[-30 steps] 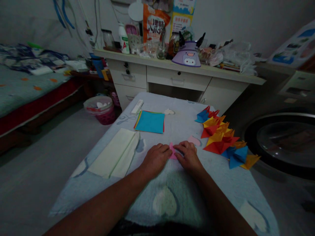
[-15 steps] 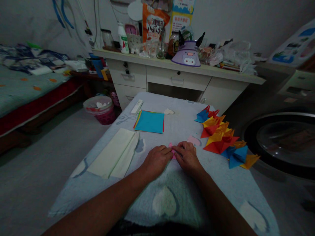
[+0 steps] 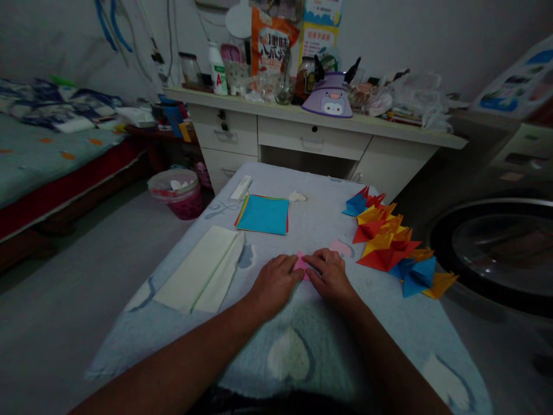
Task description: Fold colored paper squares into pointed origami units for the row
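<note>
- Paper (image 3: 299, 263), pink, touched by left hand (image 3: 276, 283) and right hand (image 3: 330, 272); cannot tell whether either grip clamps.
- Blue-topped stack (image 3: 263, 214) beyond the paper.
- Folded shapes (image 3: 391, 253) right of the paper.

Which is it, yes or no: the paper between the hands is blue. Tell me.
No, the paper between the left hand and right hand is pink.

Home interior, bed (image 3: 56, 164) at left, cluttered desk (image 3: 283, 132), washing machine (image 3: 496, 245) (a front-loader) at right
</note>
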A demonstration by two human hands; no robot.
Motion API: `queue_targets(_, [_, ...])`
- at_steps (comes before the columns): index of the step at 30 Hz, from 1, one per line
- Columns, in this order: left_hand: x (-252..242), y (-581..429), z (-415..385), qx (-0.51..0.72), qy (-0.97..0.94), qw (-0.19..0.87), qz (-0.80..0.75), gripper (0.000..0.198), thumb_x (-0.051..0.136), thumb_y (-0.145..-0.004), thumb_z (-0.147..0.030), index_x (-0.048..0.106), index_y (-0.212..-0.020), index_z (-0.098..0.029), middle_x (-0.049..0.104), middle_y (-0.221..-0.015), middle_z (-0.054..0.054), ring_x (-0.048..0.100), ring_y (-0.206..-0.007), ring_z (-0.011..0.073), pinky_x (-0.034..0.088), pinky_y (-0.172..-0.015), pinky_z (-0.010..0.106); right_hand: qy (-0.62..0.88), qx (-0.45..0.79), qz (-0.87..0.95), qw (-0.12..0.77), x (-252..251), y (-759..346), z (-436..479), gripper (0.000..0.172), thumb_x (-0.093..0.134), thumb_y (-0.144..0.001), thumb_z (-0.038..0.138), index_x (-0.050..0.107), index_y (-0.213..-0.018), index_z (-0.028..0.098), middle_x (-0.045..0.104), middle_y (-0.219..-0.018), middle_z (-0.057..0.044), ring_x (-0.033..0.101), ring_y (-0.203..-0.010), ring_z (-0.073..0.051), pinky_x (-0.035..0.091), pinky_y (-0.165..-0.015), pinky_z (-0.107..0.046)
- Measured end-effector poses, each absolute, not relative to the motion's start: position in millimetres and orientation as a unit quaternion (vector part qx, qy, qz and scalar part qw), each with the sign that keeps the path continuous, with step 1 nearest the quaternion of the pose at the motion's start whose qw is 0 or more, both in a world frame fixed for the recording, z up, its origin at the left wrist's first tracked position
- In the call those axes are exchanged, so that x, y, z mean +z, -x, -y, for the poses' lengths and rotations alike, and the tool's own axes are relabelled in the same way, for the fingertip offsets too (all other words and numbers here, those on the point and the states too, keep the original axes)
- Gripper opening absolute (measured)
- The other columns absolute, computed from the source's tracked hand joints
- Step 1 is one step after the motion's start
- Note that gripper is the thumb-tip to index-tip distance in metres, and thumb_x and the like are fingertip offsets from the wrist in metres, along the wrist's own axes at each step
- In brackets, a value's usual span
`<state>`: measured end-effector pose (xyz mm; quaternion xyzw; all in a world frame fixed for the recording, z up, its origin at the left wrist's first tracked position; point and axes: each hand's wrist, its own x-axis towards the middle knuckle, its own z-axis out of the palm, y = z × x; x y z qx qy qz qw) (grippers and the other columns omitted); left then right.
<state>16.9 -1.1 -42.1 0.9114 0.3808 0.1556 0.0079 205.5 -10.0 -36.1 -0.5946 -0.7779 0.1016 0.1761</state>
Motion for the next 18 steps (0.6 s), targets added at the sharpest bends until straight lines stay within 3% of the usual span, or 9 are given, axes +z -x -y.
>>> queue_targets(18, [-42.7,-17.7,-0.3,0.177,-0.922,0.000,-0.344,0.019,0.057,-0.091,-0.022,0.064,-0.108,-0.019,0.066,-0.116,0.006,0.059,-0.100,0.0214,0.051,-0.083,0.036,0.594,0.104,0.779,0.172,-35.9,-205.5,11.4,0.036,0.055,-0.088,0.027,0.062,-0.124,0.026,0.056,-0.109,-0.009,0.046,-0.099,-0.024,0.034,-0.086,-0.040])
